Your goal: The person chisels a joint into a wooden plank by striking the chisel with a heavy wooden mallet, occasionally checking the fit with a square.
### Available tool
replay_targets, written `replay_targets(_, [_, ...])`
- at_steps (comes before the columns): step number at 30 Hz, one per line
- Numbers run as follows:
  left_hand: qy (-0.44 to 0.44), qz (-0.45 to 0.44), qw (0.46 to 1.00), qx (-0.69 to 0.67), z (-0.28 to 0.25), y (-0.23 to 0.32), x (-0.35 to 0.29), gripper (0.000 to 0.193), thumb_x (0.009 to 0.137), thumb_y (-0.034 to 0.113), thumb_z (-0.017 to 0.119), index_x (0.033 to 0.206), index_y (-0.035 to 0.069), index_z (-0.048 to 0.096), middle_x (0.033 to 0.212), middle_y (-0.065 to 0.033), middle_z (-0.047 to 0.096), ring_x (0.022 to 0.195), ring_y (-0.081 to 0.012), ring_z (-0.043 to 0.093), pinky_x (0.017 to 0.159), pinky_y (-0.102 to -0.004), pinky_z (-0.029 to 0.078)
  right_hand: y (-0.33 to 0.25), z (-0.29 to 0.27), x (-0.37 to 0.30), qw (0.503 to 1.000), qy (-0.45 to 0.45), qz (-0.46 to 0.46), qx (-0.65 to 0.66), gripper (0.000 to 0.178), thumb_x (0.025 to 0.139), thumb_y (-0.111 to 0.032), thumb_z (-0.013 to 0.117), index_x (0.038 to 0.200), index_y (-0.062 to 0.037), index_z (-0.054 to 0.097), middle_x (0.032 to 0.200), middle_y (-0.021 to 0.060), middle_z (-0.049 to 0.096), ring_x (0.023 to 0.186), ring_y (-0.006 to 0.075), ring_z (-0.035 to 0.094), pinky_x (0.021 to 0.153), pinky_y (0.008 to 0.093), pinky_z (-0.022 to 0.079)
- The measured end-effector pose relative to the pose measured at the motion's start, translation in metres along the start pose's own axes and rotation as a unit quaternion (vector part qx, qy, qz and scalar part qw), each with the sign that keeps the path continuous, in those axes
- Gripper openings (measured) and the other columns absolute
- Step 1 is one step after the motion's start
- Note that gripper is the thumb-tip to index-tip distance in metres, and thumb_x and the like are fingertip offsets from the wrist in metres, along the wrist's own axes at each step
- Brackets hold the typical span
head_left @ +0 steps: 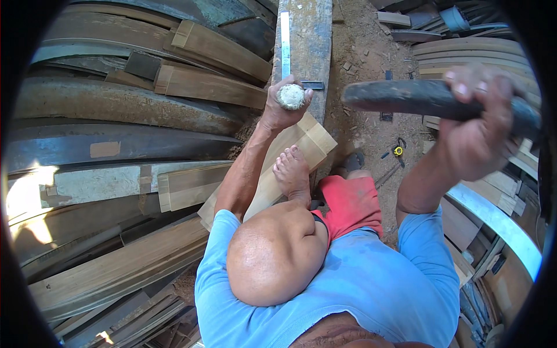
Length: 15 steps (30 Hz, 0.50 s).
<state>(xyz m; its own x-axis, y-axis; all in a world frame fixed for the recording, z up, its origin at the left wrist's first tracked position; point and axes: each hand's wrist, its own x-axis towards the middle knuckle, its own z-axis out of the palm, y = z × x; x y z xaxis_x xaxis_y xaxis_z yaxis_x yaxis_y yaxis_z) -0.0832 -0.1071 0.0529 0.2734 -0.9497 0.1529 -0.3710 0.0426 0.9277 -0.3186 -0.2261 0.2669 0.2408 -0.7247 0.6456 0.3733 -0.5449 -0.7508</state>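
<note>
The left hand [278, 110] is wrapped tight around a chisel handle [291, 97], its pale, frayed butt end poking up out of the fist. The right hand [478, 130] is clenched around a dark wooden mallet [406, 97], raised up and off to the right of the left hand, with the mallet's blunt end pointing toward the chisel but well apart from it. Directly under the left hand lies a light wooden plank [301, 145], running down toward the person's body, and a bare foot [292, 173] presses on it just below that hand. Beyond the left hand a long weathered beam [310, 40] stretches away, with a metal ruler [285, 40] lying along it. Left of the left hand curved dark boards [116, 104] are stacked in rows. Between the 2 hands, lower down on the sawdust-strewn floor [365, 46], sits a small yellow tape measure [398, 150].
</note>
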Motion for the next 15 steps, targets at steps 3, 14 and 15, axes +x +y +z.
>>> replay_targets(3, [-0.006,0.005,0.999,0.033,-0.004,-0.004,-0.01,0.02,0.086,0.012,0.08,0.085,0.005,0.061,0.072,-0.0059,0.063,0.062,-0.0142,0.056,0.058,-0.0308,0.049,0.028,0.018,-0.039,0.975,-0.133,-0.023,-0.177,0.014,0.088,-0.013,0.069,0.1,-0.0051,0.066,0.08,0.008,0.063,0.069,0.0249,0.064,0.068,0.0406,0.054])
replay_targets(14, [0.177,0.024,0.984,0.005,0.005,-0.013,0.019,0.024,0.089,0.012,0.08,0.086,0.003,0.058,0.071,-0.0016,0.056,0.066,-0.0082,0.052,0.06,-0.028,0.047,0.033,0.021,-0.077,0.923,-0.176,0.318,-0.126,0.012,0.088,-0.011,0.074,0.088,-0.0009,0.068,0.071,-0.0003,0.062,0.063,0.0055,0.054,0.057,0.0277,0.045])
replay_targets(15, [0.202,0.009,0.979,0.034,0.004,-0.012,0.024,0.025,0.089,0.013,0.081,0.087,0.003,0.057,0.07,0.0001,0.053,0.066,-0.0086,0.051,0.06,-0.0279,0.047,0.03,0.019,-0.075,0.923,-0.166,0.32,-0.131,0.012,0.088,-0.011,0.074,0.09,-0.0004,0.069,0.072,0.0004,0.063,0.064,0.0073,0.055,0.059,0.0292,0.047])
